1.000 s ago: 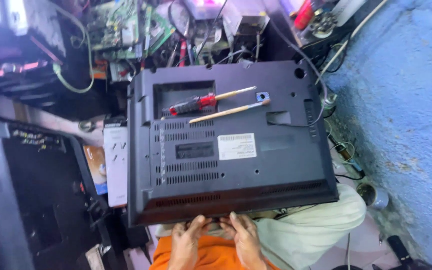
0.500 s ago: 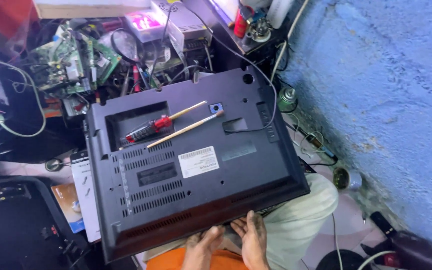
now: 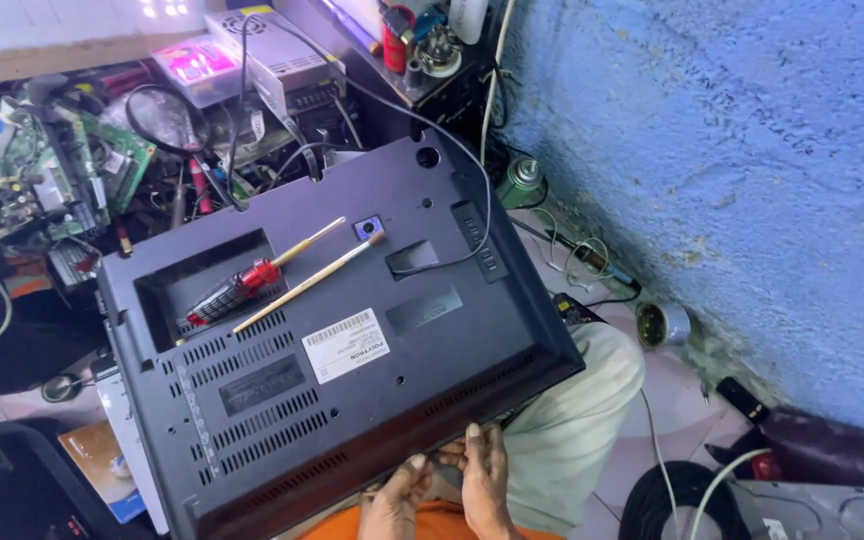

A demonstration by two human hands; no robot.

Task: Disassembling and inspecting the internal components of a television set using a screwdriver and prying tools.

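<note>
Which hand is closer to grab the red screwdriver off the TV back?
Left, marginally. Both hands, left hand and right hand, sit at the panel's near edge; the screwdriver lies up-left, on the left hand's side.

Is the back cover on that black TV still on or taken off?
On. The dark back cover lies face up, fully covering the set, with a red-handled screwdriver and thin brush lying on it.

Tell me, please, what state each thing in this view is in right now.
Monitor: face down, dark back cover up, tilted across the lap.
Screwdriver: lying loose on the back cover, red grip.
Thin brush: lying loose beside the screwdriver.
Black cable: draped over the cover's far corner.
Left hand: at the monitor's near edge.
Right hand: fingers on the near edge.
</note>
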